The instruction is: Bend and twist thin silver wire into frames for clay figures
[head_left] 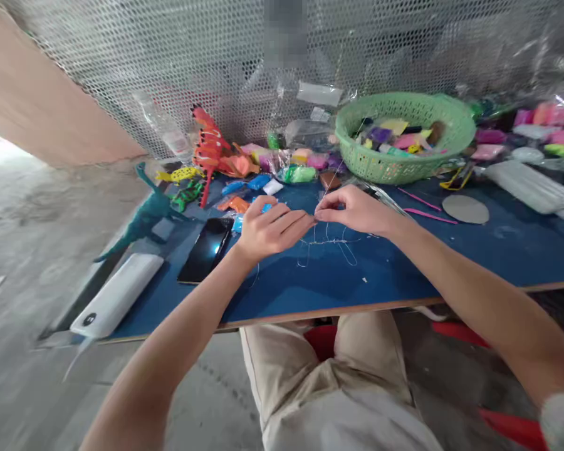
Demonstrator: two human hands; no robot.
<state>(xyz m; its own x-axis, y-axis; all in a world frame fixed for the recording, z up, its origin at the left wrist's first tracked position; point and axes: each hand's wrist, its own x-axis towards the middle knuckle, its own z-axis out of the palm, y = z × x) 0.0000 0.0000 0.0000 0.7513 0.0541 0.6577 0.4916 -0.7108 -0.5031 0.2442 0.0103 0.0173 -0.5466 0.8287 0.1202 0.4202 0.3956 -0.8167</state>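
Observation:
Over the blue tabletop point(282, 294), my left hand point(273, 229) and my right hand point(355, 210) meet at the fingertips. Both are closed in a pinch on thin silvery wire, and a fine strand of it slants up past the right fingers. Just below the hands a twisted wire figure point(328, 242) shows several bent loops, like a body with legs. The exact spot where the fingers grip is too small to make out. Left of my left hand lies a black phone point(207, 250). Small blue and orange packets point(239, 205) are beyond it.
A green basket point(404, 166) of colourful clay packs stands behind my right hand. Toy dinosaurs, one teal point(153, 210) and one orange point(211, 147), stand at the left near a white power bank point(117, 294). Pink tools point(430, 216) and a grey disc point(465, 209) lie right.

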